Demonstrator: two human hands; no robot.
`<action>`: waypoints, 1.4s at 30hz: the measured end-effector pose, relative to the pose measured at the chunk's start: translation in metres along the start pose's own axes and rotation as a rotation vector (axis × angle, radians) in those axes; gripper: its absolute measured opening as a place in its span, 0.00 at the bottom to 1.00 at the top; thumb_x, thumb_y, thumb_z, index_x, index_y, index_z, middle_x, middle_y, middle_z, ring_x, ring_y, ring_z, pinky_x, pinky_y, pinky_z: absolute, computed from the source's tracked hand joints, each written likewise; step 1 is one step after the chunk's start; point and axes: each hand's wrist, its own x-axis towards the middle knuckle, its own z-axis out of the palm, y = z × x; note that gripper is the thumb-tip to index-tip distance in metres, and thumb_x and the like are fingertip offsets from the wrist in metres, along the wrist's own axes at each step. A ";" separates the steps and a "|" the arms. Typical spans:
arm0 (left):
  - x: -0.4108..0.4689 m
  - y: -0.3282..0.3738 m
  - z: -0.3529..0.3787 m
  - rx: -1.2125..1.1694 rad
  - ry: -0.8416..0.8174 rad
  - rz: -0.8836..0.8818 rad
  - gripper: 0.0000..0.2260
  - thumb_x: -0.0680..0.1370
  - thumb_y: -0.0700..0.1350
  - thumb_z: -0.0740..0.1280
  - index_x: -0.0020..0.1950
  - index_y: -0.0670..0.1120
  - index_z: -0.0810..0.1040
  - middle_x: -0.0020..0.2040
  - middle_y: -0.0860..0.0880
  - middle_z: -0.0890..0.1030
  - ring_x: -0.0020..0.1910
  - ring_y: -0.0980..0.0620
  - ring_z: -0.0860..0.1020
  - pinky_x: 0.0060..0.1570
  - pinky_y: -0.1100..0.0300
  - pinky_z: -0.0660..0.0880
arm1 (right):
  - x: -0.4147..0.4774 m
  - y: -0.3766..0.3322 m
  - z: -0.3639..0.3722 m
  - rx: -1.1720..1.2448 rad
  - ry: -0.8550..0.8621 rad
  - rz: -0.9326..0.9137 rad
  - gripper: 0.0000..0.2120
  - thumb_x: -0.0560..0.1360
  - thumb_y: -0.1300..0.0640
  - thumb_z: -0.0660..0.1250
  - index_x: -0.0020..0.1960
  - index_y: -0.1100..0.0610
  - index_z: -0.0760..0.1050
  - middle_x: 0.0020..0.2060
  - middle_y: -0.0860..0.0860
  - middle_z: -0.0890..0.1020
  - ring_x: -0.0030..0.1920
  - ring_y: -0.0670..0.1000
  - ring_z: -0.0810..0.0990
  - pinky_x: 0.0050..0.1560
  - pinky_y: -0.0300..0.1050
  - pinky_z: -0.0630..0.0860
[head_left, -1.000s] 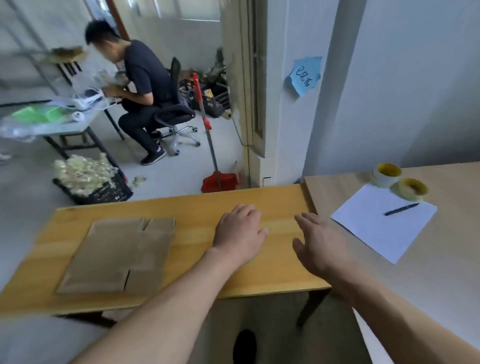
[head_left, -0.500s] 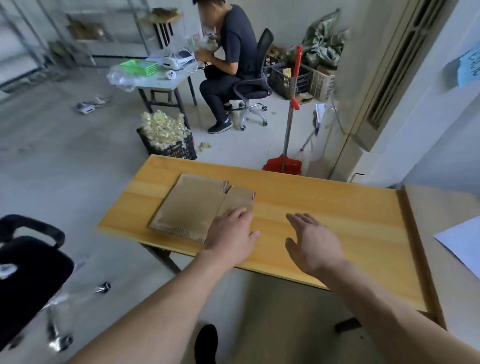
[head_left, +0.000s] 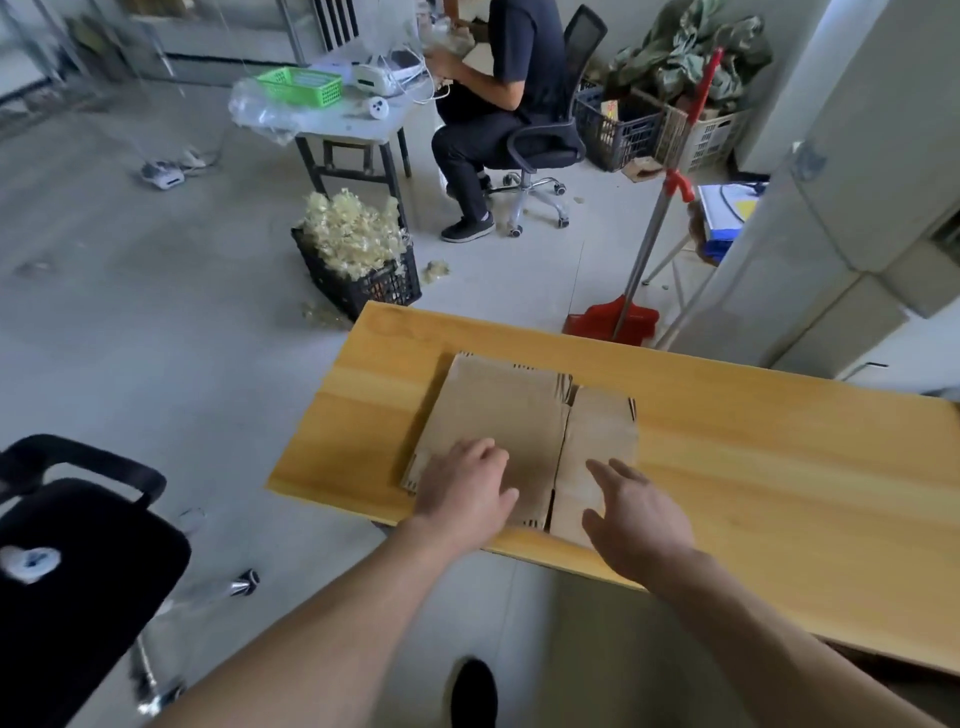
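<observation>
The long yellow wooden table is showing broad plain wood right of the flat brown folded cardboard box, which is lying near its left end and reaching the front edge. The left hand is resting on it, fingers loosely bent. The right hand is hovering over it, fingers spread, gripping nothing.

I can read no text, labels or numbers in this view. The flattened cardboard on the wooden table shows plain brown.
</observation>
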 end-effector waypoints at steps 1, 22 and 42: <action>0.003 -0.009 0.003 -0.003 -0.014 0.000 0.22 0.81 0.55 0.61 0.73 0.48 0.68 0.75 0.49 0.66 0.74 0.48 0.63 0.71 0.49 0.64 | 0.004 -0.004 0.006 0.002 -0.022 0.018 0.28 0.78 0.51 0.61 0.77 0.47 0.59 0.77 0.50 0.63 0.74 0.53 0.65 0.65 0.48 0.71; 0.061 -0.087 0.058 -0.047 -0.251 -0.055 0.37 0.71 0.57 0.76 0.74 0.55 0.59 0.80 0.53 0.37 0.79 0.36 0.43 0.69 0.43 0.67 | 0.047 -0.003 0.070 0.003 -0.120 0.231 0.44 0.66 0.48 0.72 0.72 0.36 0.48 0.78 0.54 0.41 0.67 0.60 0.68 0.50 0.47 0.77; 0.046 -0.044 -0.018 -0.366 0.379 -0.040 0.16 0.75 0.37 0.70 0.62 0.44 0.81 0.70 0.46 0.71 0.60 0.46 0.76 0.58 0.64 0.68 | 0.026 0.043 -0.005 0.374 0.370 -0.007 0.21 0.82 0.47 0.54 0.73 0.47 0.68 0.62 0.54 0.74 0.53 0.61 0.76 0.48 0.49 0.75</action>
